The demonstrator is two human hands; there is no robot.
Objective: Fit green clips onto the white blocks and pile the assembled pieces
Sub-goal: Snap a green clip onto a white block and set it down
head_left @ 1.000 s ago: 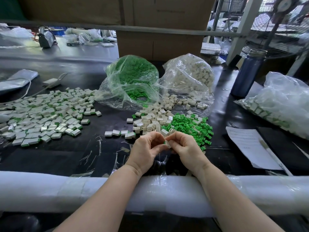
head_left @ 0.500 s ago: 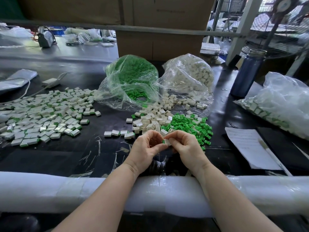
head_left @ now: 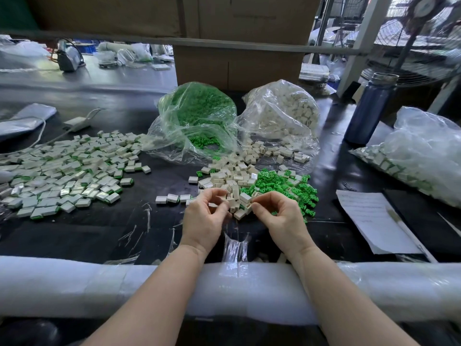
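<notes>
Left hand has its fingers curled in, thumb and fingertips pinched together, but I can't tell what's in there, too blurry. Right hand is curled too, apart from the left, nothing visible in it. Both hover at the loose white blocks, green clips just right. Assembled pieces lie spread out far left.

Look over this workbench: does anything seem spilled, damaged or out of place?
Mostly orderly. Green clips and white blocks have spilled from their opened bags onto the table, mixing where the heaps meet. Torn clear tape curls near the front edge.
</notes>
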